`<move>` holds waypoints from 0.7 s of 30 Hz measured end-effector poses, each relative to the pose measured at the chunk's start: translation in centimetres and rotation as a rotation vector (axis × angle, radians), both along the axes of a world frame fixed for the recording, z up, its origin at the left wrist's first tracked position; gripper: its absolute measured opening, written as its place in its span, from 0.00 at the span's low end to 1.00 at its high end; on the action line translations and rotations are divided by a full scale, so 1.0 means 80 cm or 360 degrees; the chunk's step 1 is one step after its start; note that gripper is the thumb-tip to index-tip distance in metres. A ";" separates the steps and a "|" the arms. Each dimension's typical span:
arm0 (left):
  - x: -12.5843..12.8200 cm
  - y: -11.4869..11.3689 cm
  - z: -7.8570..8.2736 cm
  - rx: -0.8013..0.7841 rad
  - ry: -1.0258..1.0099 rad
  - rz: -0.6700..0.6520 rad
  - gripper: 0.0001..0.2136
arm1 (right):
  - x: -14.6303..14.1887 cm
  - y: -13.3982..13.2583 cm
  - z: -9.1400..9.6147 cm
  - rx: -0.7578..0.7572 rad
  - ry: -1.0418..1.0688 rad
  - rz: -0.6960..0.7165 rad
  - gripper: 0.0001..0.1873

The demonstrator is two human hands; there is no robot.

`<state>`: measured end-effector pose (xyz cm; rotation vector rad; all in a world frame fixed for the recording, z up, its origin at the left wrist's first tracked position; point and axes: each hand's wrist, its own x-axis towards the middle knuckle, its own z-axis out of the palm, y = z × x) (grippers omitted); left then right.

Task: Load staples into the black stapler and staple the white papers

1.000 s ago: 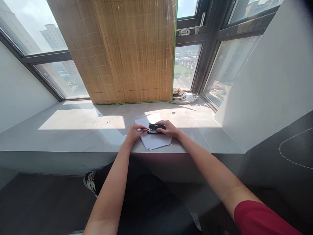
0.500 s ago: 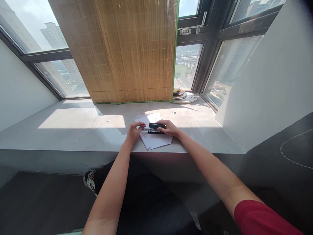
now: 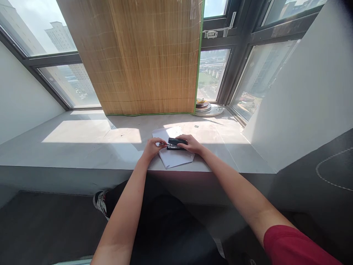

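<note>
A black stapler [image 3: 175, 142] lies on a stack of white paper [image 3: 173, 156] near the front edge of the grey windowsill [image 3: 82, 151]. My right hand [image 3: 191, 144] is closed over the stapler's right end. My left hand [image 3: 152, 147] pinches at the stapler's left tip, where a thin silver part sticks out. What sits between those fingertips is too small to name.
A bamboo blind [image 3: 146, 55] hangs over the middle window. Stacked round plates [image 3: 205, 107] stand at the back right of the sill. A white wall panel [image 3: 300, 99] closes the right side. A small dark bit [image 3: 196, 126] lies behind the paper.
My left fingers have shifted slightly at the stapler's left tip. The right hand and stapler have stayed in place. The view has tilted a little.
</note>
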<state>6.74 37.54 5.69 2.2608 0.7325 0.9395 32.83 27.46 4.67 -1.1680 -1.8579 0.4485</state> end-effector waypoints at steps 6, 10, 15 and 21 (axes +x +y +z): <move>-0.001 0.001 -0.001 -0.0011 0.0024 0.0004 0.03 | 0.000 0.000 0.000 -0.0007 0.0010 -0.0004 0.17; 0.000 0.003 -0.004 -0.0047 0.0022 0.0039 0.04 | 0.000 0.000 0.000 -0.0002 0.0015 0.0002 0.18; 0.000 0.005 -0.006 -0.0128 -0.0004 0.0067 0.05 | 0.000 0.000 0.000 -0.0012 0.0018 0.0010 0.18; -0.003 0.005 -0.003 -0.0096 0.0021 -0.0018 0.07 | 0.000 0.001 -0.002 -0.0007 0.0017 0.0006 0.18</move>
